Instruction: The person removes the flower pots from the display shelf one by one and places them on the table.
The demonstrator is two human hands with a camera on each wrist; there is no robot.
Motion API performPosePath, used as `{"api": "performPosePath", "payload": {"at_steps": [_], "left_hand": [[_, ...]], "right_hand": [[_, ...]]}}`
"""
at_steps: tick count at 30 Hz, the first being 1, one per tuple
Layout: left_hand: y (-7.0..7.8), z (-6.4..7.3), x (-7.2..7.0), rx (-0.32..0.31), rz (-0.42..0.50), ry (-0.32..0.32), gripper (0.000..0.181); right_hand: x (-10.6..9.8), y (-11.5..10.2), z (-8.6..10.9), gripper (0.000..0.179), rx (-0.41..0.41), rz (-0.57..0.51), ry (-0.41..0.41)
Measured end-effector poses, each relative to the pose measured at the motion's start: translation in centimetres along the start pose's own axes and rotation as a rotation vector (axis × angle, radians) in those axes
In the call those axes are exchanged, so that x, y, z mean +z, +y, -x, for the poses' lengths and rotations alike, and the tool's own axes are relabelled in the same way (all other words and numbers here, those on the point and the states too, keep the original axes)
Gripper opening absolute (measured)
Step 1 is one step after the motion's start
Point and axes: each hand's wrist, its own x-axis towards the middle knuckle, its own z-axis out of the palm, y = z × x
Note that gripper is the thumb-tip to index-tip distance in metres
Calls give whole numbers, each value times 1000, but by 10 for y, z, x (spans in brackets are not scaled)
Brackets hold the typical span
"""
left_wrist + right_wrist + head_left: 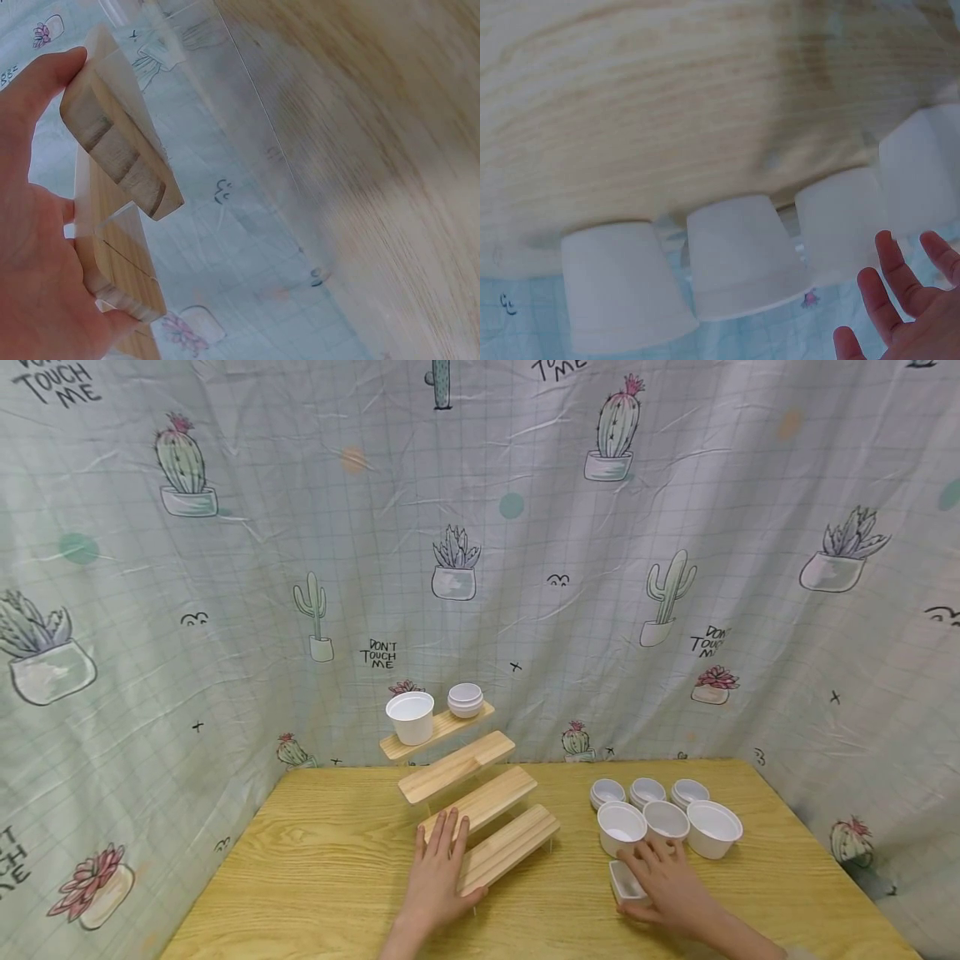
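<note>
My left hand (438,885) rests on a tiered stand of pale wooden planks (517,843), its fingers lying over the second plank from the bottom and its thumb at the near end of the lowest one. From the left wrist view, the ends of two planks (124,142) show beside the hand. Over a small square white pot (626,883) reaches my right hand (671,881), fingers spread and partly covering it. In the right wrist view, the square pot (922,172) stands beside a row of round white pots (742,255), with the fingertips close by.
On the stand's top plank sit a tall white pot (411,720) and a small ridged white pot (465,702). Three larger round pots (714,831) and three small ridged pots (647,791) stand grouped at the table's right. A cactus-print curtain (510,568) surrounds the wooden table (315,852).
</note>
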Motion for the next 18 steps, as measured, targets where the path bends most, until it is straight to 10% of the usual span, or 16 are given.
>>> {"api": "performPosePath", "payload": {"at_steps": [18], "left_hand": [[1, -1, 0, -2, 15, -4, 98]], "right_hand": [[-29, 8, -41, 55, 60, 2, 6]]}}
